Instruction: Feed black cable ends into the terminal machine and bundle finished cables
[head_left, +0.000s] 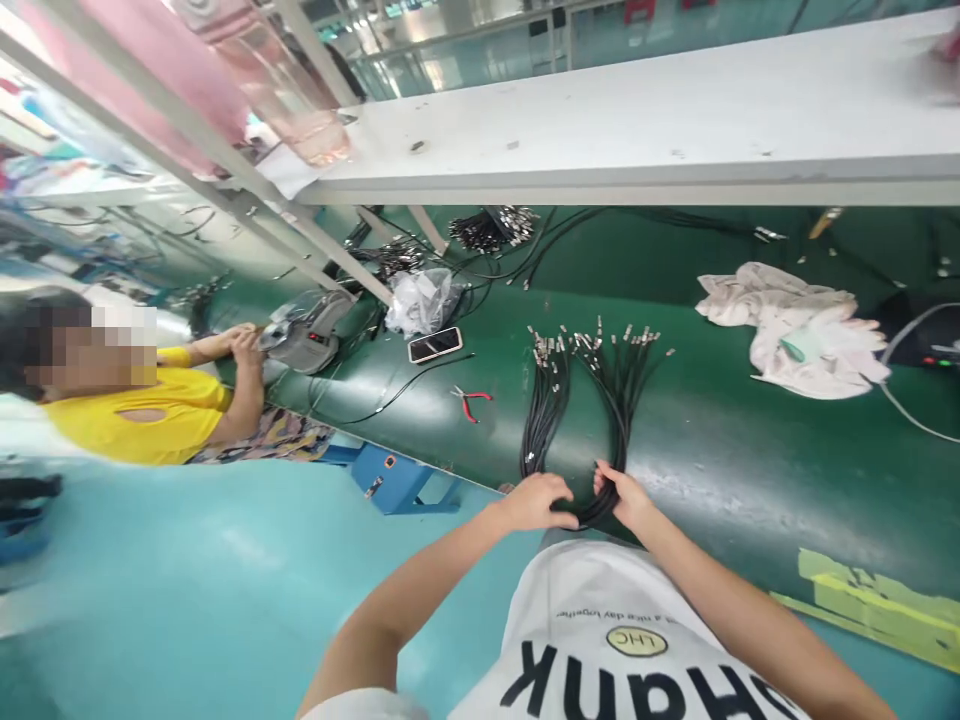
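A bundle of black cables (615, 400) with metal connector ends lies fanned out on the green work surface (712, 460). My left hand (536, 500) is closed over the near end of the bundle at the table's front edge. My right hand (622, 495) grips the same near end, fingers curled round the cables. A second smaller bunch of black cables (541, 410) lies just left of it, its tips reaching toward my left hand.
Red-handled pliers (472, 400) and a phone (435, 344) lie to the left. A crumpled white cloth (795, 325) sits at right. More cable bundles (491, 228) lie under the white shelf (637, 140). A person in a yellow shirt (127, 410) works at left beside a blue stool (394, 478).
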